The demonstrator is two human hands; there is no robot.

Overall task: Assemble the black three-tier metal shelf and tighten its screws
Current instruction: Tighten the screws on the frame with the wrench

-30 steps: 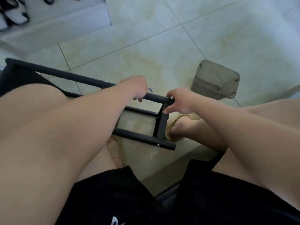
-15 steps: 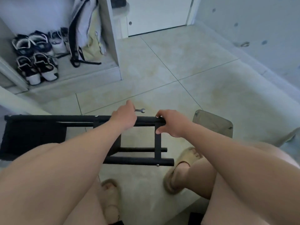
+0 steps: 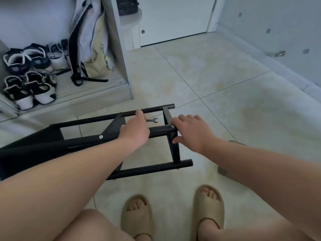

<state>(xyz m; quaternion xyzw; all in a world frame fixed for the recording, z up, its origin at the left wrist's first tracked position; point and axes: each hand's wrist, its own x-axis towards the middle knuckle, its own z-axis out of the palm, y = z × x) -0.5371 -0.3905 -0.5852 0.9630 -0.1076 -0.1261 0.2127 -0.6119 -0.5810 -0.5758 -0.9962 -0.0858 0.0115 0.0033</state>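
Shelf (image 3: 152, 168): black tube frame lying on its side on the floor (image 3: 225, 94), near the floor's left edge. Its open end points right and a black panel fills its left part.
Left hand (image 3: 134, 132): palm down on the shelf's upper near tube, back of the hand to the camera. The fingers reach forward over the tube. I cannot tell whether they close round it.
Right hand (image 3: 191, 133): at the right corner of the same tube. The fingers curl over the tube's end and the thumb presses the upright bar below, so the hand holds the corner.
Screws (image 3: 100, 136): 2 silver heads on that tube, 1 left of the left hand and 1 at the corner, touching the right fingers.
Wrench (image 3: 152, 120): small and silver, flat on the floor between the shelf's 2 upper tubes, just beyond the left hand and free of both hands.
Slippers (image 3: 208, 206): 2 beige ones on the person's feet, at the floor's near edge.
Cabinet (image 3: 119, 54): white, along the floor's left edge. It holds shoes (image 3: 26, 75) and a hanging bag (image 3: 90, 40).
Door (image 3: 173, 18): white, at the floor's far edge.
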